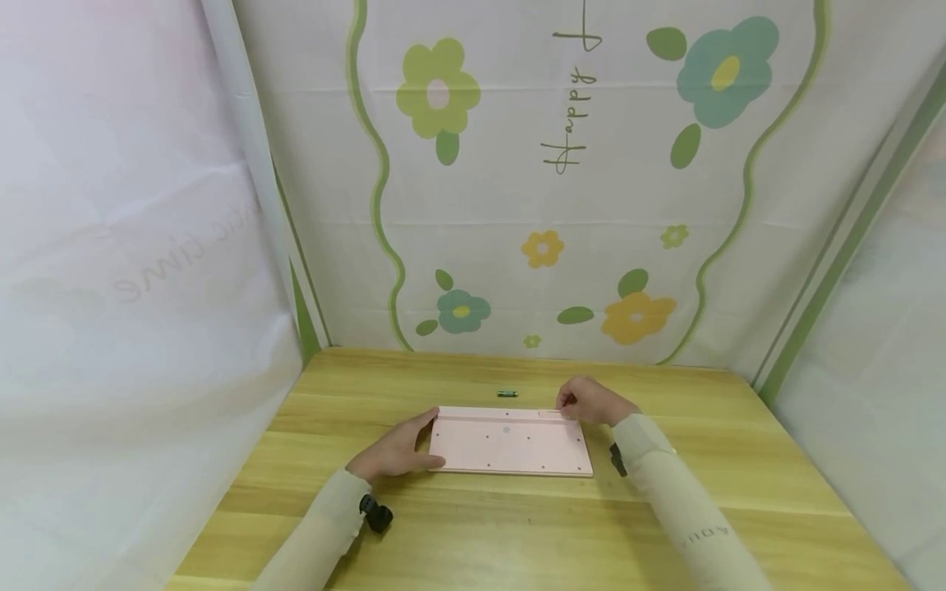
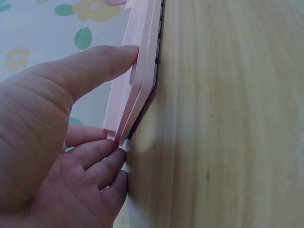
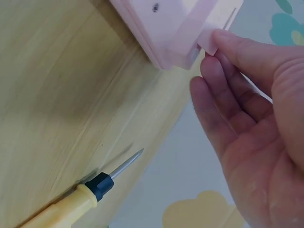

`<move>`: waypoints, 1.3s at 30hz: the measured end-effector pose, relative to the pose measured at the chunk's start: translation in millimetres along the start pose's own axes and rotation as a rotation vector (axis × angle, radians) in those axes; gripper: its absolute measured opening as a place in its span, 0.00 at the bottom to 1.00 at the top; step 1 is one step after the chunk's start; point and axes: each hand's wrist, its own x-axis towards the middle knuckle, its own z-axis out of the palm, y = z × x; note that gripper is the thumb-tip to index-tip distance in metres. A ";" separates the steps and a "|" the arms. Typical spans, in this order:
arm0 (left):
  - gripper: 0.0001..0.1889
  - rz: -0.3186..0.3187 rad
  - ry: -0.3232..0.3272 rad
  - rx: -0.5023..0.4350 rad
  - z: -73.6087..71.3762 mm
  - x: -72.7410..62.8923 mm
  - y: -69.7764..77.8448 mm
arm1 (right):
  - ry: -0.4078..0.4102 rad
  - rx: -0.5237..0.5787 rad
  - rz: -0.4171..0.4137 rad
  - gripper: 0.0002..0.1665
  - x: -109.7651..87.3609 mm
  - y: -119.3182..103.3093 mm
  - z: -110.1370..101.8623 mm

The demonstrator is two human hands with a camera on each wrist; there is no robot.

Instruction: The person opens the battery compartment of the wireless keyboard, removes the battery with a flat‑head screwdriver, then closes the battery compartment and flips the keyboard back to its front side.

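A pink keyboard (image 1: 473,450) lies face down on the wooden table, its underside with several screw holes facing up. Dark keys (image 2: 157,50) show beneath its edge in the left wrist view. My left hand (image 1: 399,451) grips the keyboard's left end, thumb at the near corner and fingers at the far one. At the far right corner, my right hand (image 1: 594,402) pinches a small pink battery cover (image 3: 207,42) between thumb and fingers. The cover is tilted up at the end of the keyboard's raised ridge (image 3: 187,35).
A small green battery (image 1: 507,394) lies on the table just behind the keyboard. In the right wrist view a screwdriver with a yellow handle (image 3: 64,206) rests on the wooden table (image 3: 57,95). Behind the table hangs a flower-patterned curtain (image 1: 502,197).
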 end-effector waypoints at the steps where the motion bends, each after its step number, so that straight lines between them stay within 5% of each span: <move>1: 0.53 0.001 0.000 -0.001 -0.3 0.1 0.1 | 0.004 -0.012 -0.014 0.07 -0.2 -0.6 0.2; 24: 0.54 -0.022 0.011 -0.005 -3.5 -2.0 1.7 | 0.223 -0.500 -0.209 0.19 -6.7 -4.7 28.8; 33: 0.54 -0.018 0.004 -0.010 -3.0 -1.3 0.6 | 0.214 -0.563 -0.162 0.24 -9.2 -9.9 30.4; 39: 0.54 -0.015 -0.002 -0.010 -3.6 -1.1 0.1 | 0.217 -0.480 -0.156 0.18 -11.4 -6.8 28.6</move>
